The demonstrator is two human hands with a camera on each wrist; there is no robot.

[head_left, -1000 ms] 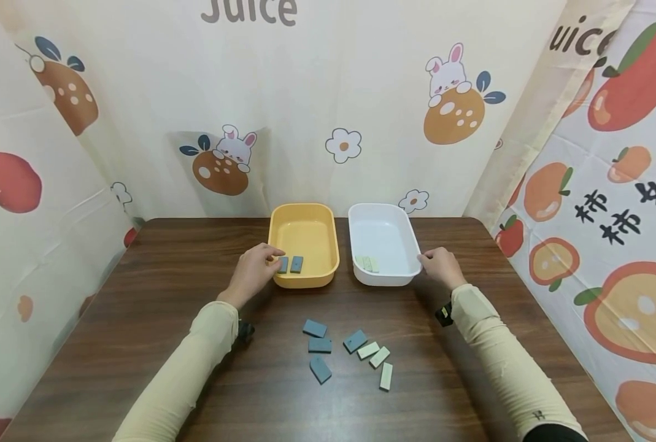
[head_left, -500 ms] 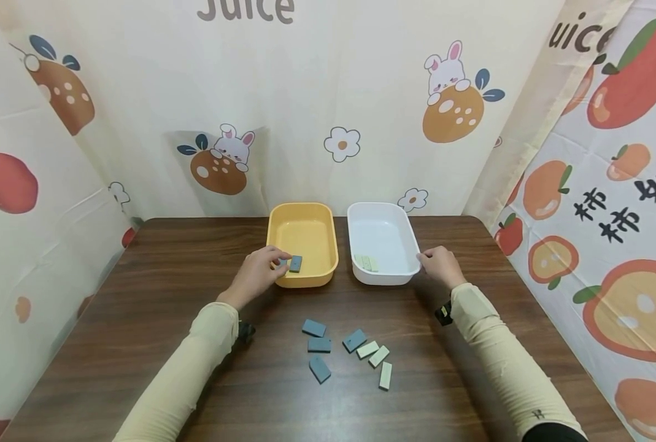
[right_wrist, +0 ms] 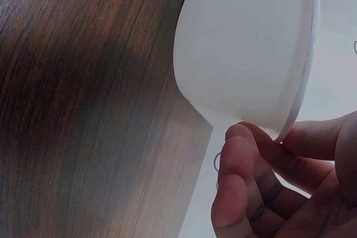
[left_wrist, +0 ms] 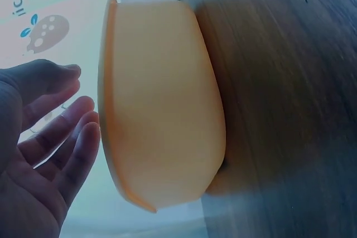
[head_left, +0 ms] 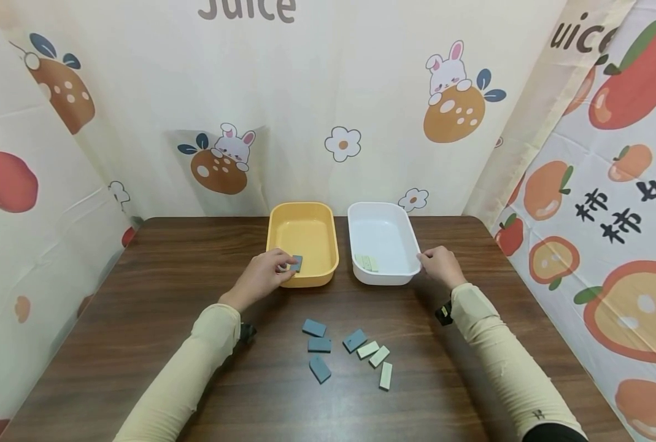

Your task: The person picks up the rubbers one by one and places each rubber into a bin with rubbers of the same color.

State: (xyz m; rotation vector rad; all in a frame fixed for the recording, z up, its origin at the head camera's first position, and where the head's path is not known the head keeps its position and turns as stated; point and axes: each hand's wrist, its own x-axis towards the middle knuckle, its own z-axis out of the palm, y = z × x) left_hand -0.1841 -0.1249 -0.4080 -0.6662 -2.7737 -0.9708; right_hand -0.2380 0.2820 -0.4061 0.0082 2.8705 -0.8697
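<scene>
My left hand (head_left: pixel 258 273) reaches over the near left rim of the yellow bin (head_left: pixel 321 233), its fingertips right at a blue-grey flat block (head_left: pixel 298 263) inside. In the left wrist view the thumb (left_wrist: pixel 53 76) and fingers are loosely bent and apart, with nothing visible between them. The other blue-grey block in that bin is hidden behind this hand. My right hand (head_left: pixel 440 265) pinches the right rim of the white bin (head_left: pixel 385 233) between thumb and fingers. Small pale green blocks (head_left: pixel 366 263) lie in the white bin's near left corner.
On the brown wooden table (head_left: pixel 195 245), several blue-grey blocks (head_left: pixel 319 345) lie loose in front of the bins. Three pale green blocks (head_left: pixel 379 356) lie to their right. A printed curtain (head_left: pixel 305 92) hangs behind the table.
My left hand has moved a little to the right inside the yellow bin, covering the left blue-grey block and reaching the right one. The right hand stays at the white bin's rim.
</scene>
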